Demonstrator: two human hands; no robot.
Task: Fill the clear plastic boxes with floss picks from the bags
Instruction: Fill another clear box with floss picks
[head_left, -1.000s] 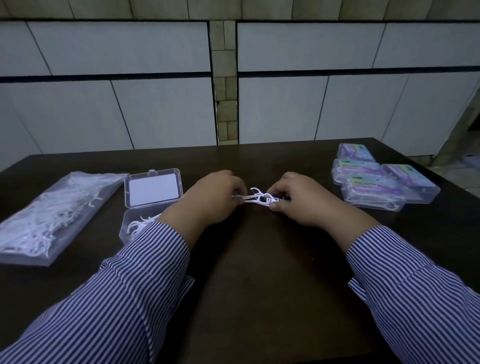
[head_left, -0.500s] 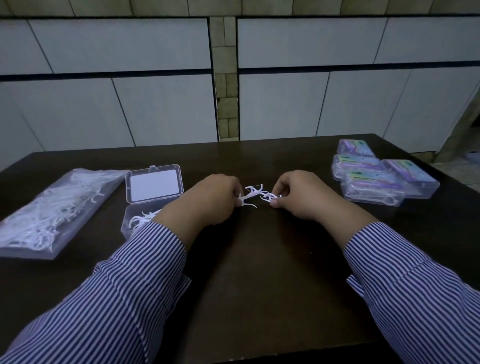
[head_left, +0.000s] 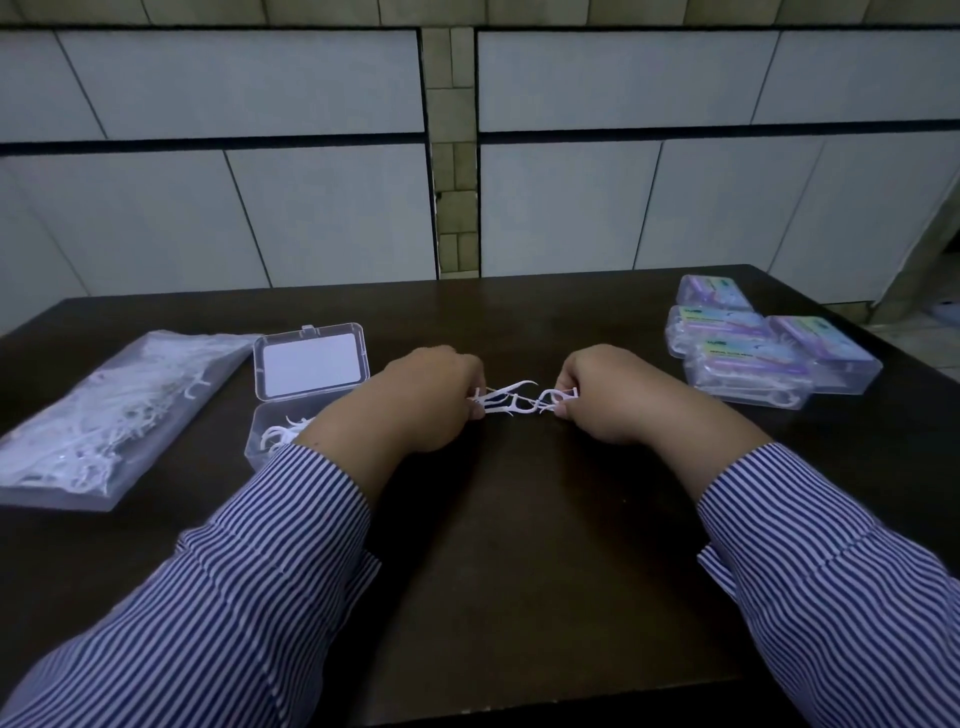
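Left hand (head_left: 415, 400): we pinch one end of a white floss-pick cluster (head_left: 511, 402).
Right hand (head_left: 618, 395): we pinch the other end.
Cluster: between our hands, above the dark table (head_left: 519, 571).
Open box (head_left: 291, 431): left, a few picks inside, beside the bag (head_left: 114, 410).

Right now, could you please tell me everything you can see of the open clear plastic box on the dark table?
The open clear plastic box is a small rounded rectangular case of transparent plastic. Its hinged lid is swung back away from the person, with a white label inside and a small clasp tab on its far edge. The shallow base holds a few white floss picks. It sits on the dark table beside the clear bag of floss picks; the striped left sleeve covers its near corner.
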